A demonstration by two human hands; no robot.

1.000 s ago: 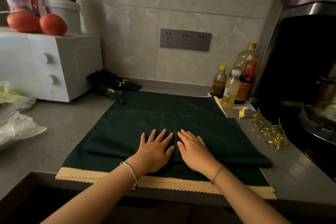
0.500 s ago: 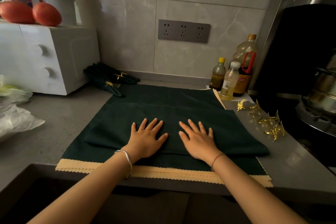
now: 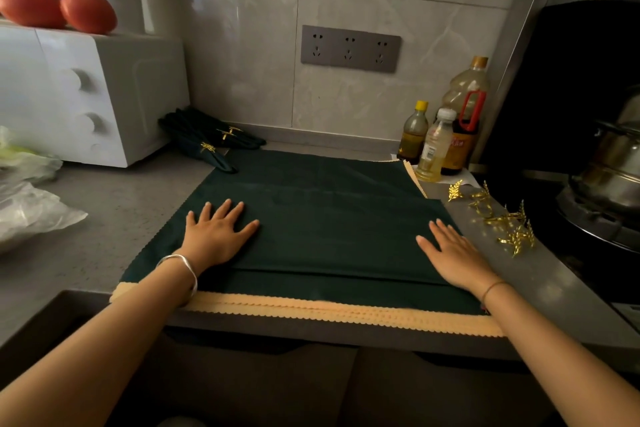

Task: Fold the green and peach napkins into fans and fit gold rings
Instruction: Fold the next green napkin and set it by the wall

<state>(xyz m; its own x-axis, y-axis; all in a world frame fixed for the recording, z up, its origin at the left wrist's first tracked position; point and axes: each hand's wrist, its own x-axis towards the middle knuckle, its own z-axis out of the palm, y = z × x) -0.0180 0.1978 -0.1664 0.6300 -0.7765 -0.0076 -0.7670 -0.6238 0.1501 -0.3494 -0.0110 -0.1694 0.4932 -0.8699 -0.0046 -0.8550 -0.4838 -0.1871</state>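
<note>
A dark green napkin (image 3: 325, 218) lies spread on the grey counter with one fold across its near part. Under it a peach napkin (image 3: 311, 310) shows as a scalloped strip along the near edge. My left hand (image 3: 216, 236) lies flat, fingers spread, on the fold's left end. My right hand (image 3: 453, 255) lies flat on the fold's right end. Several gold leaf-shaped rings (image 3: 498, 218) sit on the counter to the right. Two folded green napkins with gold rings (image 3: 211, 142) lie at the back left.
A white oven (image 3: 86, 94) with tomatoes (image 3: 86, 10) on top stands at the left. Plastic bags (image 3: 31, 208) lie in front of it. Three bottles (image 3: 446, 135) stand at the back right beside a stove with a steel pot (image 3: 613, 170). A wall socket (image 3: 349, 48) is behind.
Both hands have slid apart along the fold, from the middle of the green napkin out to its left and right ends. The camera has come closer.
</note>
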